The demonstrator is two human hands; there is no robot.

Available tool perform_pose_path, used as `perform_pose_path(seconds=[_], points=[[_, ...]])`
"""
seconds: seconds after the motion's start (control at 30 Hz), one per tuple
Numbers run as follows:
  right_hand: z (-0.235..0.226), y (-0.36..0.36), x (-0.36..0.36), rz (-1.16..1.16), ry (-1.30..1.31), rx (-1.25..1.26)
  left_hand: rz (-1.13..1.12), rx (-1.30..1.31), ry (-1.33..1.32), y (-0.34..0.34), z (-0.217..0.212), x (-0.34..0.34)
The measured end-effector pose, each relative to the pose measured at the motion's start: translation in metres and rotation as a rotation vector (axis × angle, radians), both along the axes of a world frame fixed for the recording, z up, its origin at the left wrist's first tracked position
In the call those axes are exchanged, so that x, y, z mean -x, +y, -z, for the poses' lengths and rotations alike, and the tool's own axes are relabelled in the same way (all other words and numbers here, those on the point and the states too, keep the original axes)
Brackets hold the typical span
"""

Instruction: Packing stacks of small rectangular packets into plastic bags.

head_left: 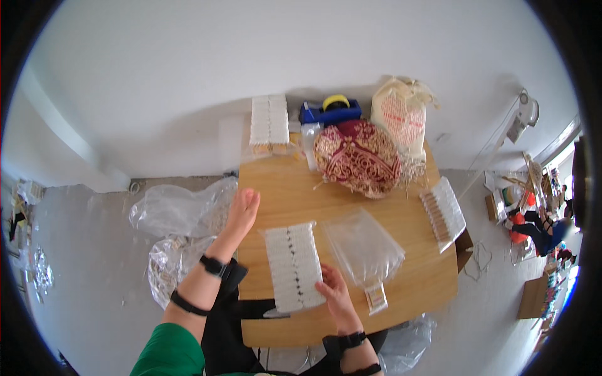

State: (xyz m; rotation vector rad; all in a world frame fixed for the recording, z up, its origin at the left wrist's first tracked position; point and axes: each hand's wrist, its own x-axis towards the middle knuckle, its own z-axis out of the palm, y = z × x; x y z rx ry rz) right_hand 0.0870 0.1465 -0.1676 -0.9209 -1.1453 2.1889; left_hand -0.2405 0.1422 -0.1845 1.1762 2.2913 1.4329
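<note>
My left hand (241, 210) hovers flat and open over the left edge of the wooden table (411, 276), holding nothing. My right hand (334, 289) rests its fingertips on the lower right corner of a flat pack of small white sachets (293, 266) lying in front of me. Just right of that pack lies a clear empty plastic bag (364, 245). A small tan packet (376, 296) sits by the bag's near end.
At the far edge stand another white sachet pack (269, 122), a blue tape dispenser (330, 111), a red and gold embroidered round piece (357, 158) and a cloth bag (400, 119). A sachet strip (443, 212) overhangs the right edge. Crumpled clear plastic bags (179, 216) lie on the floor, left.
</note>
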Motion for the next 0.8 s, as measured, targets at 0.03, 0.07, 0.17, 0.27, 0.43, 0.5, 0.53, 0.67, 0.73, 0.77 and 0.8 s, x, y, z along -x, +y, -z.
perform_pose_path(seconds=[0.03,0.07,0.17,0.27,0.43,0.5,0.53,0.67,0.73,0.77,0.8], points=[[-0.003,0.002,0.003,-0.009,0.021,0.002,0.03,0.064,-0.104,-0.028,0.0,-0.016],[-0.004,0.001,0.007,-0.007,0.019,0.015,0.057,0.123,-0.202,-0.058,-0.002,-0.034],[0.0,-0.008,0.015,0.007,0.007,0.06,0.087,0.257,-0.951,-0.111,-0.026,-0.097],[0.004,-0.018,0.031,-0.002,0.049,-0.037,0.109,0.145,-1.231,-0.141,-0.019,-0.122],[-0.013,-0.017,0.035,-0.07,0.069,-0.114,0.122,-0.11,-1.422,-0.14,-0.031,-0.096],[-0.005,-0.005,0.03,0.001,0.064,-0.129,0.11,-0.232,-1.384,-0.13,-0.033,-0.07],[0.017,0.005,0.017,0.085,-0.106,-0.269,0.175,-0.242,-1.302,-0.108,-0.046,-0.057],[0.046,0.011,-0.011,0.134,-0.687,-0.961,0.28,-0.188,-1.114,-0.01,-0.082,0.028],[0.033,0.003,0.008,0.149,-0.67,-1.145,0.262,-0.133,-0.987,0.029,-0.112,0.066],[0.027,0.0,0.009,0.18,-0.695,-1.327,0.279,-0.129,-0.994,0.051,-0.117,0.074],[0.025,0.0,0.011,0.183,-0.718,-1.333,0.299,-0.125,-1.002,0.069,-0.123,0.084]])
